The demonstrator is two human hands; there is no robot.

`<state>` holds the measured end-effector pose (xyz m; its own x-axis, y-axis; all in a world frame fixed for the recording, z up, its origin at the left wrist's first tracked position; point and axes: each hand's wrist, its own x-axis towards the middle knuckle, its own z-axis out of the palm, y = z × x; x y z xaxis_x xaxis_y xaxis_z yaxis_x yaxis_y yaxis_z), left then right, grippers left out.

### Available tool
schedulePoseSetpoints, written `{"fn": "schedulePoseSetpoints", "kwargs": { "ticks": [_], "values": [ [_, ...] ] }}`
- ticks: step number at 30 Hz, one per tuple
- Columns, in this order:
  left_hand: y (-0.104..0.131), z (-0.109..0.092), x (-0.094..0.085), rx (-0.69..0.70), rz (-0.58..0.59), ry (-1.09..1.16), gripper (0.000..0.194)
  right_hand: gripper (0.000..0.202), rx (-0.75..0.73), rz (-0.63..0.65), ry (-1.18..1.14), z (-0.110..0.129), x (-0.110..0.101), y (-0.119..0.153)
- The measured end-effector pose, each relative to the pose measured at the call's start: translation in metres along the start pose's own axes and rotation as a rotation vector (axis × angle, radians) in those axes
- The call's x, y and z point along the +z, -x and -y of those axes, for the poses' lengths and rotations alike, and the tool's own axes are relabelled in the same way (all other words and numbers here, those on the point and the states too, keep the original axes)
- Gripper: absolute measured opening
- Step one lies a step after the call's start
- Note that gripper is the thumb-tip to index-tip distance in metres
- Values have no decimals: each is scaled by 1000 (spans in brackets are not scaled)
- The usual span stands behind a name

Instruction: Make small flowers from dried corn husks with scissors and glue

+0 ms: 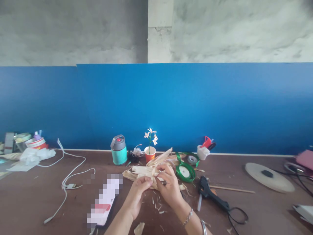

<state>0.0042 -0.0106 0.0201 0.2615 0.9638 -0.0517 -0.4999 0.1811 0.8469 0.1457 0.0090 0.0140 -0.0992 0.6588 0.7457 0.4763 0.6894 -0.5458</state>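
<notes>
My left hand point(138, 193) and my right hand point(169, 186) meet at the middle of the table, both with fingers pinched together. Between their fingertips is a small pale piece of dried corn husk point(154, 174); its exact shape is partly covered by the fingers. Just behind it lies a heap of dried corn husks point(160, 158), with more husk spread to the left of the fingers. A roll of green ribbon point(185, 172) rests close to the right hand. Small husk scraps point(156, 205) are scattered between my forearms.
A red paper cup point(150, 154) holding pale flowers point(151, 134) stands behind, beside a turquoise flask point(119, 150). At right lie a black glue gun point(212, 192), a wooden stick point(232, 189) and a round lid point(269, 178). A phone point(105, 205) and white cables point(65, 182) lie left.
</notes>
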Motion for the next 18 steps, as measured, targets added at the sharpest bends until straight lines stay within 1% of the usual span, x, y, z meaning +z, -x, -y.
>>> {"fn": "schedulePoseSetpoints", "kwargs": {
  "ticks": [2,4,6,9,11,13,15,18],
  "values": [
    [-2,1,-2,8,-52,-9,23,15,32,11,-42,0,1,0],
    [-3,2,-4,15,-78,-37,23,15,80,25,-108,1,1,0],
    [-3,1,-4,24,-76,-58,23,14,146,41,-184,1,1,-1],
    [-1,0,-2,54,-40,-44,22,11,248,49,-268,1,0,-2],
    [-1,0,-1,85,-60,-38,22,9,291,38,-298,2,0,-3],
    [-2,2,0,117,-122,-79,22,9,318,27,-319,3,0,-3],
    [-4,6,-1,137,-155,-148,25,8,345,23,-340,5,0,-3],
    [-7,13,-4,164,-129,-233,28,8,384,20,-371,9,1,-3]
  ]
}}
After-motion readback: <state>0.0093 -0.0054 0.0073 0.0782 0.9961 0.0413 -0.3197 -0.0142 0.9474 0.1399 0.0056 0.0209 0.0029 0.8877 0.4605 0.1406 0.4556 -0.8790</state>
